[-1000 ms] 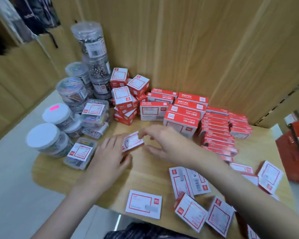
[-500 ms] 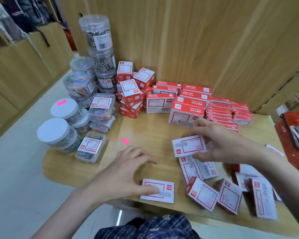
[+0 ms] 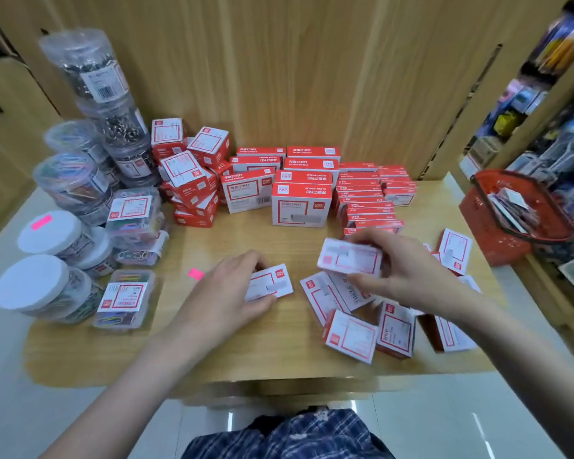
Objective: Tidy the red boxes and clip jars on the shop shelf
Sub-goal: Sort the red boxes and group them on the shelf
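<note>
My left hand (image 3: 232, 289) grips a small red-and-white box (image 3: 272, 283) lying flat on the wooden shelf (image 3: 252, 352). A second small box (image 3: 348, 258) is lifted above the shelf in my right hand (image 3: 401, 270). Below it, several loose small boxes (image 3: 352, 334) lie scattered. Stacked red boxes (image 3: 300, 203) stand along the back wall, with flat ones (image 3: 368, 207) piled to their right. Clear clip jars (image 3: 93, 71) stand stacked at the back left, white-lidded jars (image 3: 30, 283) at the left edge, and flat clear clip cases (image 3: 125, 298) beside them.
A red shopping basket (image 3: 497, 223) with items in it stands at the right, in front of racks of hanging goods. A pink sticker (image 3: 195, 273) lies on the shelf near my left hand. The shelf's front edge is close to my body.
My left hand has pulled a box from the front edge toward the middle of the shelf. My right hand still holds its box up, now a little further right. The view shifted.
</note>
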`<state>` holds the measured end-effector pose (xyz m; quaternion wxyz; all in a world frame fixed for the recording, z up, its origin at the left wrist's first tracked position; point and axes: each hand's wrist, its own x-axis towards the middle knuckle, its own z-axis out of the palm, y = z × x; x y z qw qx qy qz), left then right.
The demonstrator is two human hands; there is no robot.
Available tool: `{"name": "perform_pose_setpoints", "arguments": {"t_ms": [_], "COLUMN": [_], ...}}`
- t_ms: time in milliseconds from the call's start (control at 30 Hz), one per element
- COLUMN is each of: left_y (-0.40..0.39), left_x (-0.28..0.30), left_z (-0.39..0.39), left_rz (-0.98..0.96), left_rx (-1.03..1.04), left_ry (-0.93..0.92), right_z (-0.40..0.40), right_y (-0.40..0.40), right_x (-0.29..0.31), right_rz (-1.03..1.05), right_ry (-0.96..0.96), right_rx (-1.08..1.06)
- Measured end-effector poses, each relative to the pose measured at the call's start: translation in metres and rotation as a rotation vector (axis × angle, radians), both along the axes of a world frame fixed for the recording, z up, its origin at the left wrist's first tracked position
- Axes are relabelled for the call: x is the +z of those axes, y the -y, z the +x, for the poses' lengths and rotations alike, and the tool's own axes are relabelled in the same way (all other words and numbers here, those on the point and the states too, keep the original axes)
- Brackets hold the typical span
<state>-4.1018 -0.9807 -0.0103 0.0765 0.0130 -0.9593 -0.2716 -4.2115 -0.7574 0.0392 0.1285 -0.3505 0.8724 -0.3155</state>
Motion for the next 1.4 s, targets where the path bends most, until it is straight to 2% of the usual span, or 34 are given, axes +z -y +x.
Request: {"name": "perform_pose_setpoints", "arguments": {"t_ms": [67, 167, 233, 333, 400, 567, 633, 700, 767, 900, 967, 1067, 1133, 1200, 1267, 1333, 1400], "left_y": [-0.004, -0.009, -0.015, -0.030, -0.038, -0.053, -0.057, -0.057, -0.054, -0.044, -0.040, -0.037, -0.034, -0.033, -0.034, -0.035, -0.034], "left_x": [0.004, 0.016, 0.027, 0.040, 0.046, 0.053, 0.052, 0.048, 0.044, 0.030, 0.021, 0.009, 0.006, 0.004, -0.002, -0.006, -0.008], "left_z": [-0.002, -0.016, -0.029, -0.043, -0.050, -0.069, -0.078, -0.083, -0.081, -0.067, -0.062, -0.053, -0.048, -0.046, -0.047, -0.046, -0.047], "left_rz": [0.087, 0.417, 0.630, 0.798, 0.851, 0.881, 0.833, 0.606, 0.357, 0.233, 0.189, 0.164, 0.191, 0.159, 0.064, 0.009, 0.012], "left_rx": [0.078, 0.137, 0.059, -0.067, -0.109, -0.138, -0.064, 0.015, 0.011, -0.127, -0.202, -0.264, -0.273, -0.291, -0.329, -0.351, -0.347], "left_ry": [-0.031, -0.044, -0.021, 0.007, 0.026, 0.039, -0.053, -0.203, -0.286, -0.235, -0.137, 0.016, 0.104, 0.204, 0.231, 0.223, 0.222], "right_z": [-0.002, 0.000, 0.000, -0.006, -0.011, -0.027, -0.037, -0.051, -0.064, -0.086, -0.094, -0.103, -0.106, -0.105, -0.097, -0.080, -0.054], "right_y": [-0.001, 0.001, 0.002, -0.001, -0.006, -0.019, -0.022, -0.025, -0.024, -0.004, 0.011, 0.020, 0.018, 0.012, 0.002, -0.012, -0.026], "right_x": [0.003, 0.008, 0.008, 0.009, 0.012, 0.018, 0.018, 0.017, 0.016, 0.007, -0.001, -0.010, -0.012, -0.008, 0.001, 0.017, 0.026], "right_rz": [-0.191, -0.430, -0.447, -0.431, -0.445, -0.438, -0.429, -0.516, -0.609, -0.614, -0.445, -0.106, -0.026, -0.054, -0.151, -0.114, 0.024], "right_ry": [0.168, 0.407, 0.388, 0.206, 0.142, 0.189, 0.248, 0.229, 0.200, 0.403, 0.316, -0.080, -0.247, -0.265, -0.313, -0.327, -0.222], "right_rx": [-0.094, -0.016, 0.085, 0.106, 0.063, 0.049, -0.024, -0.187, -0.355, -0.470, -0.467, -0.389, -0.349, -0.336, -0.216, 0.042, 0.317]}}
